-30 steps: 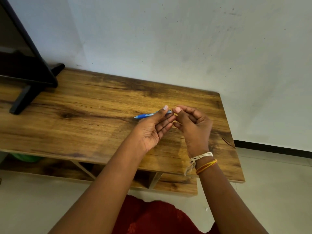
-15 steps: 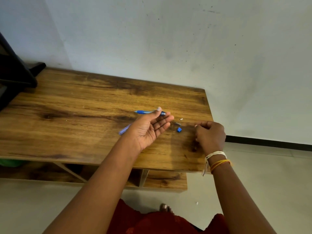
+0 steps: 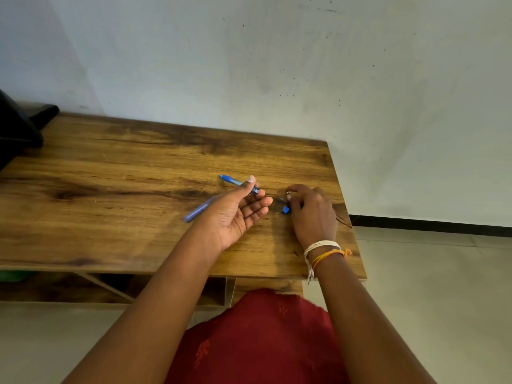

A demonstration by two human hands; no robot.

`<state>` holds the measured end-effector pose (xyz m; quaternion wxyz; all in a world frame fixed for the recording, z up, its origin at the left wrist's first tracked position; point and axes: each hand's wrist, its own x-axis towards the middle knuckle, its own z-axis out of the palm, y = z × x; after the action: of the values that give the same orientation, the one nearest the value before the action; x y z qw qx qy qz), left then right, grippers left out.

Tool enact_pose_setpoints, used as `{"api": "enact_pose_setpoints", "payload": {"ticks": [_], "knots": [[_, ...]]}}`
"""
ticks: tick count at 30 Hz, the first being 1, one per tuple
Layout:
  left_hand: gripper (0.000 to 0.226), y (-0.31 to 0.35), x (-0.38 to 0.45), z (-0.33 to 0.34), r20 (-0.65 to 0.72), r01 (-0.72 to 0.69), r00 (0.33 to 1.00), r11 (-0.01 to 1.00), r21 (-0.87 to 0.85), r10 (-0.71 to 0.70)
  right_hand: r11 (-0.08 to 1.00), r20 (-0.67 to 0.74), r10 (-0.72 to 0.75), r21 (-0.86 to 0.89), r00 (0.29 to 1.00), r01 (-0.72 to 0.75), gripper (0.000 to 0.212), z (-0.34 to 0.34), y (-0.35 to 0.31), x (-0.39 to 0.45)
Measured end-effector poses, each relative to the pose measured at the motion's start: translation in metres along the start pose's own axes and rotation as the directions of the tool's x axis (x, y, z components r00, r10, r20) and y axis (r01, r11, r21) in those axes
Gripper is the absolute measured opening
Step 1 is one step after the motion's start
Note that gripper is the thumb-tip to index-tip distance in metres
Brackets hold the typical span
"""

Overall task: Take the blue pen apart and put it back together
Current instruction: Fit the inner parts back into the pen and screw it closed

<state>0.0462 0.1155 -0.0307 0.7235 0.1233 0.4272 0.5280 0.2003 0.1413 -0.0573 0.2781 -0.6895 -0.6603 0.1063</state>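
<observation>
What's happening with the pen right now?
Left hand pinching pen barrel. Right hand down by small blue piece. Pen apart; loose tube on table.

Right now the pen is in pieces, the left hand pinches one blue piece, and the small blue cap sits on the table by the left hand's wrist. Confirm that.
Wrong in one respect: the small blue cap lies by the right hand, at its fingers, not by the left hand's wrist. The head view shows it. The rest stands: the left hand pinches a blue piece.
</observation>
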Motion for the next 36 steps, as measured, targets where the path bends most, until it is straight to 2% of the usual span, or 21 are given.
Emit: {"api": "enact_pose_setpoints", "payload": {"ticks": [13,14,16,19,25,28,36], "knots": [[0.021,0.005,-0.002,-0.005,0.011,-0.008,1.0,1.0,-0.023,0.008,1.0,-0.049,0.002,-0.007,0.999,-0.002,0.013,0.005,0.002,0.004],[0.022,0.006,-0.002,-0.006,0.012,-0.007,1.0,1.0,-0.023,0.008,1.0,-0.059,-0.004,0.024,0.998,0.006,0.013,0.005,0.003,0.004],[0.022,0.006,-0.001,-0.006,0.018,-0.01,1.0,1.0,-0.023,0.01,0.982,-0.082,0.014,0.191,0.997,0.002,0.01,0.002,0.0,0.005],[0.019,0.008,-0.001,-0.005,0.028,-0.025,0.999,0.999,-0.034,0.026,0.895,-0.118,0.061,0.446,0.991,-0.001,0.007,-0.007,-0.013,0.005],[0.016,0.011,-0.004,-0.006,0.022,-0.037,0.999,0.996,-0.082,0.039,0.72,-0.116,-0.074,0.681,0.991,0.133,0.005,-0.016,-0.047,-0.006],[0.015,0.014,-0.005,-0.009,0.004,-0.049,0.999,0.991,-0.123,0.049,0.702,-0.094,-0.14,0.693,0.986,0.166,0.007,-0.02,-0.054,-0.01],[0.014,0.012,-0.002,-0.009,-0.022,-0.055,0.998,0.988,-0.145,0.052,0.764,-0.004,-0.212,0.622,0.977,0.169,0.01,-0.019,-0.057,-0.012]]}}
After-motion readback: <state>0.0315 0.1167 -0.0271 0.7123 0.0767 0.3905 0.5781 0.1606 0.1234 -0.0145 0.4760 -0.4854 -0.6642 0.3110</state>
